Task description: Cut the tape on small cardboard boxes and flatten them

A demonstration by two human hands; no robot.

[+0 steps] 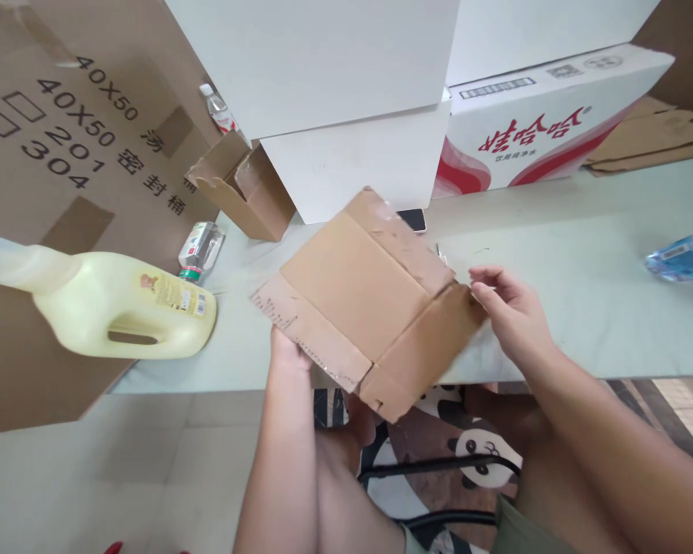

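Above tiled floor (pixel 150 462), pale table (pixel 566 254), cardboard (pixel 352 285) over left hand (pixel 290 350), fingers hidden, right hand (pixel 517 312) at edge, fingers parted.

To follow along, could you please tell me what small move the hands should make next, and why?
Perhaps grip the cardboard at its right corner with the right hand, whose fingers are open beside it; the left hand supports the left side from below.

Soft, bright light washed over the pale table (pixel 583 246); motion smeared the cardboard's (pixel 352 285) right flap, and wide-angle distortion stretched the edges.
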